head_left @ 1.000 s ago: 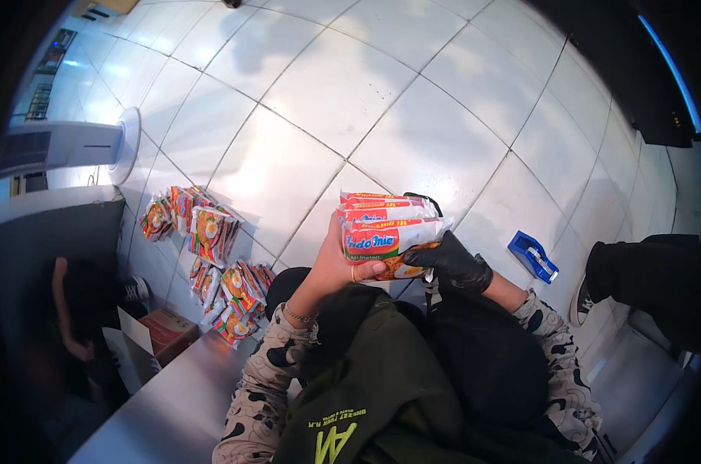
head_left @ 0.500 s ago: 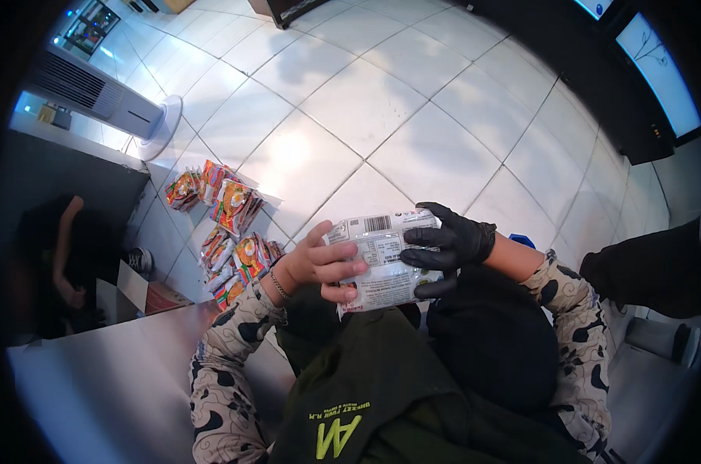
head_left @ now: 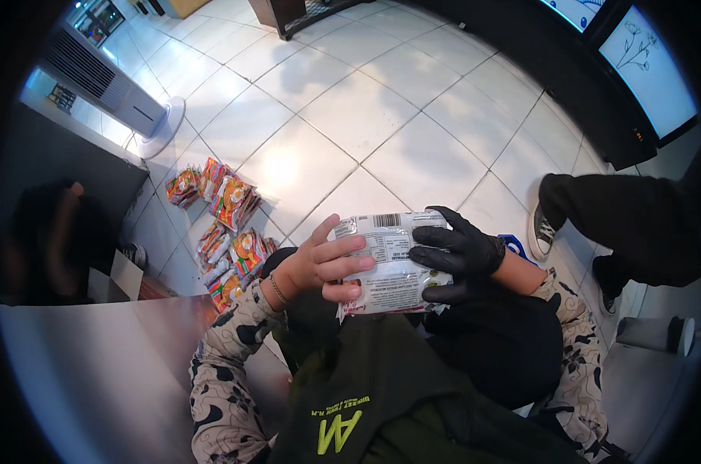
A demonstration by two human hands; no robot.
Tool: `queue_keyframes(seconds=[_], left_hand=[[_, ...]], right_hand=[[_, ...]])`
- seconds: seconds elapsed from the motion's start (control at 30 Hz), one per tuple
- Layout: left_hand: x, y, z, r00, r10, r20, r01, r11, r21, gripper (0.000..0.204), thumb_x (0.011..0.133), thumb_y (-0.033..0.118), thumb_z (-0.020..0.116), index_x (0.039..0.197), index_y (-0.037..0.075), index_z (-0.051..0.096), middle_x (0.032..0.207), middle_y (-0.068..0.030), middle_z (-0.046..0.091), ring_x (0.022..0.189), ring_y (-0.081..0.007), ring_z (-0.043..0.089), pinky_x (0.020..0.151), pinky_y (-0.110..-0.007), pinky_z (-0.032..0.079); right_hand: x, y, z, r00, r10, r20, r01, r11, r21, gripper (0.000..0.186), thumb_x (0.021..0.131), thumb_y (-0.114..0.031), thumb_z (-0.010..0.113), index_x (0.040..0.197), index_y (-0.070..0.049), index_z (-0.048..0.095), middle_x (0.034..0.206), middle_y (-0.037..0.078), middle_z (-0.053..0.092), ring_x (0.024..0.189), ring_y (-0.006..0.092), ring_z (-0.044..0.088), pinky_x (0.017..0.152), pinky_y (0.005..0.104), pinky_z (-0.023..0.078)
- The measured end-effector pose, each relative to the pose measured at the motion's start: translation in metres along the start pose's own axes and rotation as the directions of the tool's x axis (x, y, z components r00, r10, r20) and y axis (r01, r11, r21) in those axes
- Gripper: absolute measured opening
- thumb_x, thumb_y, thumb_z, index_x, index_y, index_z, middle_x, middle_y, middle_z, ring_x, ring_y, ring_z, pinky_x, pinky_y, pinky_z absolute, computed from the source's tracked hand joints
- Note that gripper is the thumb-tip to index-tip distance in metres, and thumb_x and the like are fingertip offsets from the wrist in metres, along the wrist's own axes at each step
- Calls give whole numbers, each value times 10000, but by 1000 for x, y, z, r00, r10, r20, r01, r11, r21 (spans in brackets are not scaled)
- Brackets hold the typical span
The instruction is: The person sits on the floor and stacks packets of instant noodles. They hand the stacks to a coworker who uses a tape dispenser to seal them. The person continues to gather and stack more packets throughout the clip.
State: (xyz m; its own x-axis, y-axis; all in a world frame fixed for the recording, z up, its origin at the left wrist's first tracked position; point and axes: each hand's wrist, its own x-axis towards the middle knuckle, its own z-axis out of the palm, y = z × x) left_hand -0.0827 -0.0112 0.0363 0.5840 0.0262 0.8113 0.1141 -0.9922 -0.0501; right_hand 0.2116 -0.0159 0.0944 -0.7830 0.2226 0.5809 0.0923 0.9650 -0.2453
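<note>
Packet [head_left: 397, 267]: held between both hands above the lap, printed white back facing up; layers beneath cannot be told.
Left hand [head_left: 312, 267]: bare; fingers slightly spread and closed on the packet's left end, probably to stop it twisting.
Right hand [head_left: 466, 251]: black-gloved; fingers parted and closed on the right end, apparently balancing the opposite grip.
Thumbs: largely hidden; support from below cannot be confirmed.
Floor packets [head_left: 234, 203]: loose clusters on the tiled floor [head_left: 358, 131], left of the person, presumably for easy reach.
Tape dispenser [head_left: 513, 246]: blue, on the floor just beyond the right wrist, partly hidden.
</note>
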Motion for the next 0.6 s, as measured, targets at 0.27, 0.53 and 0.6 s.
queue_keyframes(seconds=[0.27, 0.53, 0.6], left_hand=[[9, 8, -2, 941, -322, 103, 332, 939, -95, 679, 863, 246, 729, 1385, 223, 295, 1395, -89, 486, 1264, -327, 525, 1131, -556, 324], [-24, 43, 50, -55, -573, 817, 470, -737, -486, 599, 966, 398, 593, 1376, -22, 471, 1346, -129, 573, 1191, -210, 585, 1048, -339, 443], [-25, 59, 51, -82, -536, 840, 370, -799, -473, 607, 959, 404, 598, 1371, -24, 475, 1339, -130, 580, 1192, -212, 586, 1047, -340, 444]], right_hand=[[-10, 13, 23, 960, 273, -61, -256, 947, 195, 592, 785, -325, 783, 1226, 9, 572, 1223, 174, 548, 1127, 297, 574, 974, 445, 460], [-48, 19, 103, 197, 523, 829, -502, -673, 544, 578, 910, -534, 611, 1321, -133, 548, 1135, 60, 664, 908, 176, 667, 671, 329, 532], [-52, 13, 107, 159, 500, 852, -463, -724, 511, 614, 894, -536, 635, 1308, -91, 549, 1101, 69, 667, 898, 176, 668, 660, 332, 536]])
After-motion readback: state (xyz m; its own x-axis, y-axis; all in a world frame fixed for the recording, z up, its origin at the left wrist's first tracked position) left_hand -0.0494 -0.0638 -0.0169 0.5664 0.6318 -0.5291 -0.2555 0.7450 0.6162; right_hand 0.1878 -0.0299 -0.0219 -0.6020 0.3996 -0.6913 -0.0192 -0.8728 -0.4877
